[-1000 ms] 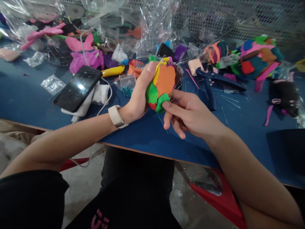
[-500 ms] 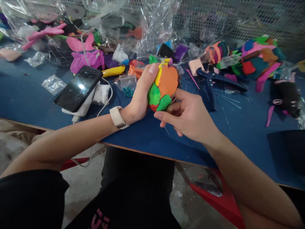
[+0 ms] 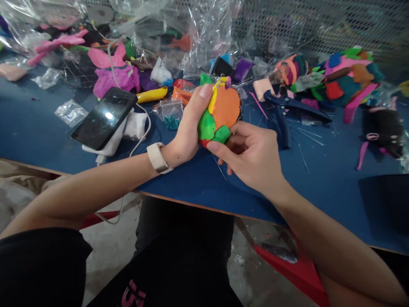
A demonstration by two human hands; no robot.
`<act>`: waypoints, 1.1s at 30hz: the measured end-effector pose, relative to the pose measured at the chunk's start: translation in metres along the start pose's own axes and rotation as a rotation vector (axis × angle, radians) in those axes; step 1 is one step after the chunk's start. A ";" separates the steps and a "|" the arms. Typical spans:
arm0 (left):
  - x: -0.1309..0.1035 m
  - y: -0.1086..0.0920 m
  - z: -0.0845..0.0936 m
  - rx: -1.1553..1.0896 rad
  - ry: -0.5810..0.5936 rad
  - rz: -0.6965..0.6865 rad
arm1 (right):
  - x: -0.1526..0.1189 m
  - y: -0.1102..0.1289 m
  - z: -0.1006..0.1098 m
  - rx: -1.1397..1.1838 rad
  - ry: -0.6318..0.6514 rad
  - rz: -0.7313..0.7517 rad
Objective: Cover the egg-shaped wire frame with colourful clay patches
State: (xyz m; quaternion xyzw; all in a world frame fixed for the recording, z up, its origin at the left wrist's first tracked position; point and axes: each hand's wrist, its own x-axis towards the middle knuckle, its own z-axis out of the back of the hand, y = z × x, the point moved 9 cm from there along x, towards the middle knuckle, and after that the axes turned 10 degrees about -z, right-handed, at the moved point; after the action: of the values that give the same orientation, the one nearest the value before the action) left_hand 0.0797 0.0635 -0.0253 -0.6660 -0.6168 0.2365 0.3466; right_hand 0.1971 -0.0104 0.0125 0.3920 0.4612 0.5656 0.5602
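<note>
My left hand (image 3: 195, 113) is wrapped round a lump of multicoloured modelling clay (image 3: 226, 108), thumb on its upper left side. Orange, yellow and green patches face me, with red along the bottom. At the lower right, my right hand (image 3: 251, 149) pinches the lump's edge beside a darker green patch (image 3: 221, 134); its thumb touches the bottom and the index finger lies by the right side. The other right fingers curl underneath, partly hidden. Thin clear sticks lie on the blue table (image 3: 191, 183) below the hands.
A black phone (image 3: 105, 118) on a white block with a cable lies left, near a yellow-handled cutter (image 3: 152, 95). Dark blue pliers (image 3: 283, 108) lie right of the hands. Clay pieces, a patchwork clay lump (image 3: 349, 79) and plastic bags (image 3: 207, 34) crowd the back.
My right hand has shifted slightly up, its thumb coming against the lump's lower edge and its fingers curling in more. The left hand keeps its hold nearly unmoved.
</note>
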 end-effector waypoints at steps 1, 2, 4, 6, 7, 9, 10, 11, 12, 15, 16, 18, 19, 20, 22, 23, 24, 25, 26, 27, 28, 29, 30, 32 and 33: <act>0.000 -0.003 -0.004 0.015 0.041 -0.035 | 0.000 0.002 0.002 -0.056 -0.052 0.033; 0.000 -0.006 -0.007 0.028 0.068 -0.063 | -0.001 0.005 0.005 -0.113 -0.103 0.069; 0.000 -0.010 -0.010 0.041 0.078 -0.093 | -0.003 0.009 0.008 -0.208 -0.184 0.134; 0.000 -0.011 -0.011 0.055 0.073 -0.103 | -0.004 0.011 0.012 -0.252 -0.230 0.177; 0.000 -0.011 -0.011 0.062 0.073 -0.108 | -0.005 0.011 0.014 -0.257 -0.246 0.189; 0.001 -0.013 -0.011 0.070 0.072 -0.129 | -0.006 0.012 0.020 -0.267 -0.277 0.207; 0.001 -0.013 -0.011 0.068 0.073 -0.137 | -0.006 0.012 0.023 -0.288 -0.292 0.227; 0.002 -0.013 -0.011 0.060 0.072 -0.147 | -0.007 0.014 0.024 -0.326 -0.301 0.257; 0.002 -0.014 -0.010 0.048 0.074 -0.157 | -0.008 0.016 0.023 -0.379 -0.302 0.300; 0.002 -0.012 -0.008 0.056 0.052 -0.138 | -0.014 0.022 0.014 -0.549 -0.311 0.464; 0.001 -0.011 -0.007 0.068 0.038 -0.119 | -0.017 0.024 0.011 -0.592 -0.331 0.506; -0.001 -0.008 -0.005 0.082 0.012 -0.080 | -0.022 0.027 0.009 -0.644 -0.393 0.564; -0.002 -0.008 -0.005 0.081 0.006 -0.070 | -0.025 0.029 0.009 -0.658 -0.420 0.584; -0.002 -0.008 -0.005 0.079 0.009 -0.069 | -0.027 0.030 0.008 -0.669 -0.439 0.600; -0.003 -0.010 -0.006 0.089 0.035 -0.083 | -0.029 0.032 0.007 -0.694 -0.458 0.618; -0.003 -0.011 -0.007 0.103 0.051 -0.095 | -0.029 0.032 0.006 -0.708 -0.460 0.621; -0.003 -0.013 -0.008 0.115 0.068 -0.110 | -0.029 0.032 0.005 -0.722 -0.455 0.621; -0.003 -0.014 -0.009 0.124 0.080 -0.125 | -0.028 0.031 0.004 -0.728 -0.445 0.619; -0.003 -0.016 -0.009 0.128 0.087 -0.136 | -0.027 0.030 0.002 -0.726 -0.430 0.616; -0.003 -0.017 -0.009 0.128 0.085 -0.144 | -0.027 0.029 0.001 -0.715 -0.413 0.615; -0.003 -0.017 -0.009 0.129 0.077 -0.144 | -0.026 0.029 -0.001 -0.697 -0.395 0.613; -0.003 -0.017 -0.008 0.132 0.066 -0.139 | -0.026 0.028 -0.002 -0.676 -0.380 0.607; -0.002 -0.016 -0.007 0.138 0.052 -0.129 | -0.026 0.027 -0.002 -0.651 -0.368 0.599; -0.002 -0.013 -0.005 0.152 0.017 -0.104 | -0.026 0.027 -0.001 -0.582 -0.360 0.579; -0.002 -0.012 -0.003 0.156 0.001 -0.092 | -0.025 0.027 0.002 -0.535 -0.364 0.560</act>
State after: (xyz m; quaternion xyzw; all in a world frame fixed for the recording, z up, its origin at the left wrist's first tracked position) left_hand 0.0744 0.0608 -0.0146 -0.6081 -0.6261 0.2676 0.4081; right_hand 0.1933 -0.0340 0.0413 0.4364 0.0676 0.7173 0.5389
